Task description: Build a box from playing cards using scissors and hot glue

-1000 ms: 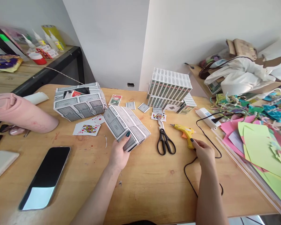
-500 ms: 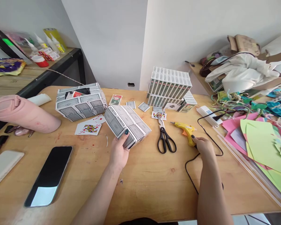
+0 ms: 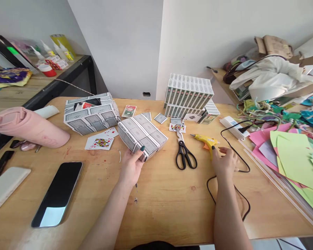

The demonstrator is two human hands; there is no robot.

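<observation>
A box covered in grey-backed playing cards is tilted in my left hand, the thumb on its near edge and the other fingers beneath. My right hand is beside the handle of a yellow hot glue gun, which lies on the table. Its fingers are apart and slightly curled, with nothing visible in them. Between the hands lie black-handled scissors, their blade tips over a few playing cards. A second card-covered box, open on top, stands at the left, with loose face cards before it.
Stacked card packs stand at the back, near a red-and-green card pack. A pink tumbler and a phone lie left. The glue gun's cord loops near a power strip; coloured paper lies right.
My right hand has loosened from the glue gun's handle, its fingers spreading. The box in my left hand has tipped flatter and lower.
</observation>
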